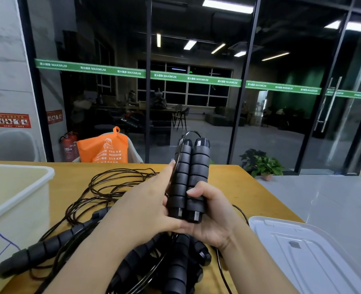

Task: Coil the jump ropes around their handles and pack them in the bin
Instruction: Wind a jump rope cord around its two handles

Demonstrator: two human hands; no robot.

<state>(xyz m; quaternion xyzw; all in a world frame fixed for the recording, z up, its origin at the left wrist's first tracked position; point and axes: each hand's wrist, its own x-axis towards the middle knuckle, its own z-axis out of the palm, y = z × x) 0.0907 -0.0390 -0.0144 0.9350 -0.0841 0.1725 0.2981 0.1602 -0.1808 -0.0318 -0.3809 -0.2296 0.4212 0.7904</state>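
Evenly lit foreground, dim glass reflecting ceiling lights, edges warped.

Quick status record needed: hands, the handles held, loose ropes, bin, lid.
left hand: holds the pair of handles from the left
right hand: grips the handles low down
handles: side by side, upright, above the table
loose ropes: tangled on the table, uncoiled
bin: left of the hands
lid: flat, at right

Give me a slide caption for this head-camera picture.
Both hands, left and right, hold paired jump-rope handles upright above tangled ropes beside the bin.
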